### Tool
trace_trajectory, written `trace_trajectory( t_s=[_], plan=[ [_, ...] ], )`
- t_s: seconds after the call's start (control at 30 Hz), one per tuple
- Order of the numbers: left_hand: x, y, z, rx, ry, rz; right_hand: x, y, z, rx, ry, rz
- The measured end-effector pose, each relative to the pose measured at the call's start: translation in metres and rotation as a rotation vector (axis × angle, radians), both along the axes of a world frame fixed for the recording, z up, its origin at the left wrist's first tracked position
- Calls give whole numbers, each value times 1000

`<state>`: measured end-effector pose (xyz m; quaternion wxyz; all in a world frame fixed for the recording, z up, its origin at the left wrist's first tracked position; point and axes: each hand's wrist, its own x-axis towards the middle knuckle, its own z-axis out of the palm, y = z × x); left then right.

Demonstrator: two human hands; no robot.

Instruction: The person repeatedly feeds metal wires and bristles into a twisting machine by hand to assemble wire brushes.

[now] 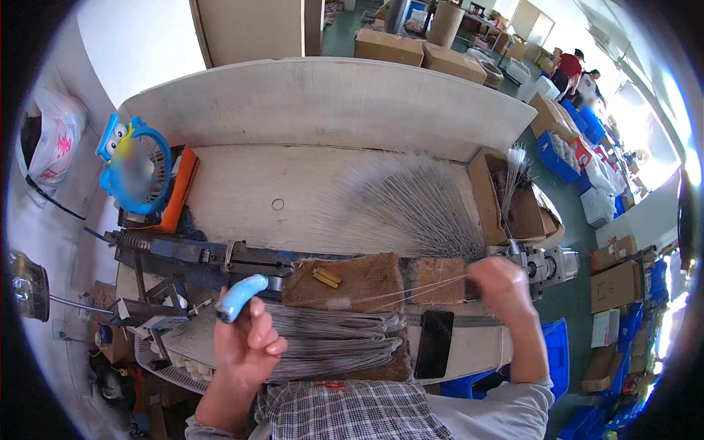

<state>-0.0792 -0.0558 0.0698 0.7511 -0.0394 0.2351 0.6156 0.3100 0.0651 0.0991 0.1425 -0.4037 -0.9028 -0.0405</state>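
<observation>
My left hand point(248, 339) is raised at the left of the bench, over the near side of the metal bar. A light-blue sleeve or wrap point(244, 295) with a dark end shows at its upper finger. The other fingers are loosely bent and apart, and nothing shows between them. Over the right end of the bench, my right hand point(500, 282) is closed on thin wires point(433, 286). These stretch leftward across a brown pad point(374, 282), one ending in a blurred whitish tip. A grey bundle of wires point(330, 341) lies nearest my body.
Wire stems point(433, 213) fan out at back right beside an open carton point(506, 194). A phone point(435, 345) lies near the front edge. Yellow pieces point(327, 276) rest on the pad. A blue fan point(139, 169) stands left; a metal device point(546, 265) sits right.
</observation>
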Motion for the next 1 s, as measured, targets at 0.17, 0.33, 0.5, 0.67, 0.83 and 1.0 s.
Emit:
trace_trajectory(
  t_s=[0.17,0.33,0.5,0.67,0.83,1.0],
  plan=[
    [44,2,-30,226,581,-257,22,18,28,56,290,-263],
    [118,62,-80,731,1997,-239,-3,36,-2,-221,330,-242],
    [126,77,-104,868,2489,-292,-1,40,-3,-262,278,-238],
    [135,83,-90,978,2606,-426,24,40,-21,-339,335,-336],
    [124,145,-68,964,2722,-298,29,39,-23,-383,247,-203],
    [111,173,-53,962,2690,163,9,40,-8,-458,261,-95]
  ],
)
